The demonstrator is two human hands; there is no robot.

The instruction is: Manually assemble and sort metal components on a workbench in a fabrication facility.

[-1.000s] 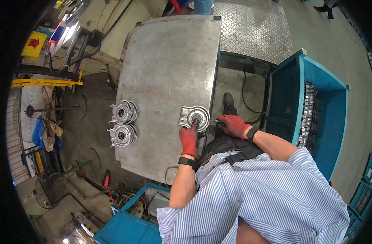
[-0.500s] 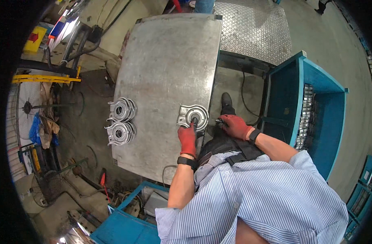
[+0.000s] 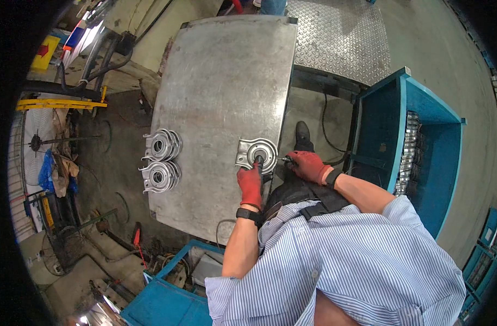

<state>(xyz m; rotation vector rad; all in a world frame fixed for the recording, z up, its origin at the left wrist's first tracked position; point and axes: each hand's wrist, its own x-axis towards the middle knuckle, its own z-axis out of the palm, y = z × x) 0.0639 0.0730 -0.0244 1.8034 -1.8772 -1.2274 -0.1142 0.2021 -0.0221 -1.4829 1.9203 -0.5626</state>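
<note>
Left hand (image 3: 250, 183) presses a round metal housing (image 3: 257, 154) at the counter (image 3: 221, 81) edge; right hand (image 3: 308, 165) grips a small tool (barely visible) — a slip could jab the fingers or tip the part floorward.

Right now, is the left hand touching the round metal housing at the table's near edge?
Touching. The head view shows the left hand with its red-gloved fingertips pressed into the centre bore of the round metal housing, no gap visible.

In the upper left of the frame stands a yellow sign (image 3: 45, 51), roughly square, with a red arrow on it. Just right of it lies a white panel with a blue and red label (image 3: 76, 41), too blurred to describe further.
</note>
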